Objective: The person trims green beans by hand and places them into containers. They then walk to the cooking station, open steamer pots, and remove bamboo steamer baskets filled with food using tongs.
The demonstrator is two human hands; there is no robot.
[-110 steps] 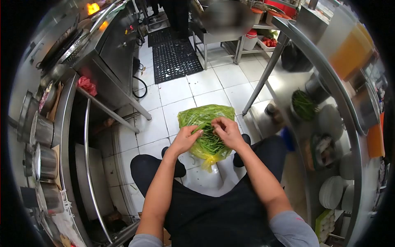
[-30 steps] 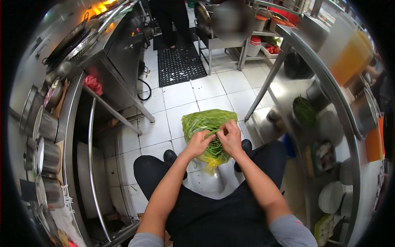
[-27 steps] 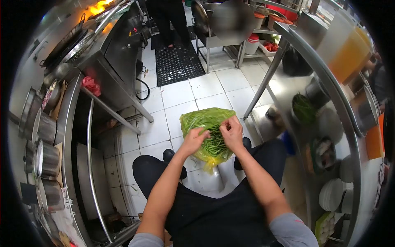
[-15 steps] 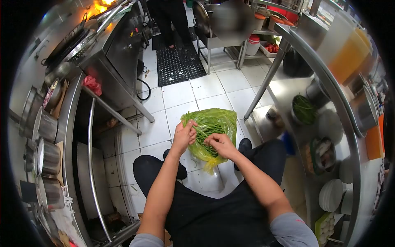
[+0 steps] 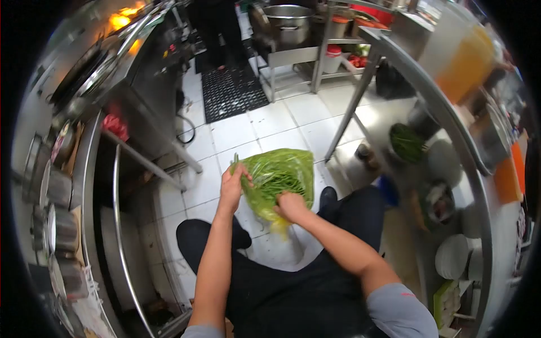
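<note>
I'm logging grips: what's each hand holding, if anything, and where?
The left hand holds green stalks near their tips. The right hand is over the bag near its yellow end; any hold is hidden.

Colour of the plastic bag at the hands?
The bag is see-through yellow-green, yellower at its gathered end; best in the head view, the only one.

Short grey sleeves (image 5: 203, 332) | small red mark (image 5: 407, 294), right sleeve (image 5: 401, 315) | black apron-like garment (image 5: 293, 307), torso | dark trousers (image 5: 360, 217) | black shoes (image 5: 328, 199)
</note>
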